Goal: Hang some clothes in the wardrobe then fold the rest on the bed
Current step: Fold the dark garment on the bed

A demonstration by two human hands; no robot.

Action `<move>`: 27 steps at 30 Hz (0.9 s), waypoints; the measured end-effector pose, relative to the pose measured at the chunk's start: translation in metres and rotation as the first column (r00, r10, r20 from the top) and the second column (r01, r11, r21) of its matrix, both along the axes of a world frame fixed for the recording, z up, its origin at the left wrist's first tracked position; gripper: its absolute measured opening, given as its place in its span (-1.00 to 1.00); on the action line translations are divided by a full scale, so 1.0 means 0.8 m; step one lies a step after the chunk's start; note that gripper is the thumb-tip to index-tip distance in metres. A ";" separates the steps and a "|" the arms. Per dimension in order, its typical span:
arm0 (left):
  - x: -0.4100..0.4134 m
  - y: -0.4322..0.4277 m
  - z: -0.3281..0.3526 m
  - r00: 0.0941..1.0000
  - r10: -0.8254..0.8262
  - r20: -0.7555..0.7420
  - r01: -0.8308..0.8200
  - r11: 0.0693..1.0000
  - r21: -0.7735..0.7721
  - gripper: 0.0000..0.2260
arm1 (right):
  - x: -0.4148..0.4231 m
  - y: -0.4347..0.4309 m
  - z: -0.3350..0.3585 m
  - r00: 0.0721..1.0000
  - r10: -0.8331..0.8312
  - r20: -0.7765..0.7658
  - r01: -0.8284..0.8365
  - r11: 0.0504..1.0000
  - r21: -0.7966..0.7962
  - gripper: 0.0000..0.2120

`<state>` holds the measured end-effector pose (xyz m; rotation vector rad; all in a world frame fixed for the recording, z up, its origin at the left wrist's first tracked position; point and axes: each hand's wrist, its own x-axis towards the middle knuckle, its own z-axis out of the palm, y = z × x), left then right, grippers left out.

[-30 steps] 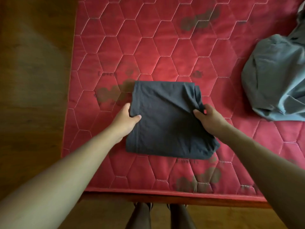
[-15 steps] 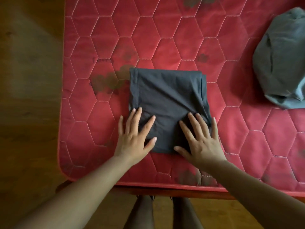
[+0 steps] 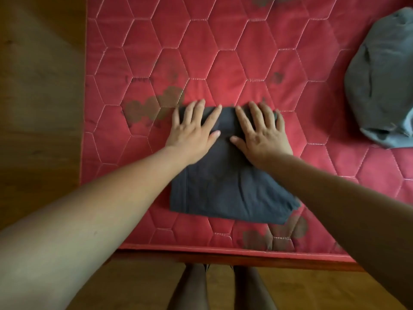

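Observation:
A dark grey garment (image 3: 228,189), folded into a rectangle, lies flat on the red quilted mattress (image 3: 234,63) near its front edge. My left hand (image 3: 194,130) presses flat on the garment's far left part, fingers spread and straight. My right hand (image 3: 261,133) lies flat beside it on the far right part, fingers spread too. The fingertips of both hands reach the garment's far edge. Both forearms cross the garment's sides and hide part of it.
A crumpled lighter grey garment (image 3: 380,86) sits on the mattress at the right edge of view. The mattress has dark stains. Wooden floor (image 3: 40,108) runs along the left, and the bed's wooden frame (image 3: 223,257) is in front, above my legs.
A second ago both hands gripped the garment's side edges. They then laid flat on its near part and have now slid forward to its far edge.

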<state>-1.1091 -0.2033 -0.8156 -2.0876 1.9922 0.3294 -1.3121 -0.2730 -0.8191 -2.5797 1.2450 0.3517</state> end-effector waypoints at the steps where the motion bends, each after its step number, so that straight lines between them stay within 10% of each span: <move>1: -0.003 0.011 0.010 0.999 -0.033 0.014 0.033 0.999 0.005 -0.40 | -0.008 0.012 0.008 1.000 0.013 0.024 -0.013 1.000 -0.010 -0.27; 5: -0.005 0.043 0.047 0.994 -0.036 -0.103 0.063 0.962 0.267 -0.44 | -0.039 0.038 0.033 0.998 -0.024 0.065 0.006 0.966 0.259 -0.28; 8: -0.004 0.045 0.059 0.918 0.219 -0.330 0.052 0.758 0.650 -0.71 | -0.034 0.037 0.047 0.988 0.066 -0.138 0.021 0.835 0.550 -0.54; 12: -0.007 0.043 0.080 0.840 0.339 -0.423 0.134 0.626 0.768 -0.85 | -0.017 0.032 0.073 0.930 0.215 -0.297 0.052 0.725 0.687 -0.62; 16: 0.026 -0.022 0.136 0.887 0.196 -0.418 0.120 0.776 0.619 -0.82 | -0.002 -0.043 0.130 0.983 0.092 -0.160 0.028 0.782 0.623 -0.72; 20: 0.074 -0.118 0.228 0.913 0.099 -0.396 -0.025 0.982 0.188 -0.81 | 0.027 -0.150 0.221 0.993 0.000 0.117 -0.026 0.974 0.225 -0.83; 27: 0.074 -0.089 0.240 0.984 -0.048 -0.173 0.014 0.981 -0.196 -0.62 | 0.024 -0.125 0.226 0.931 0.253 0.261 -0.167 0.935 -0.313 -0.79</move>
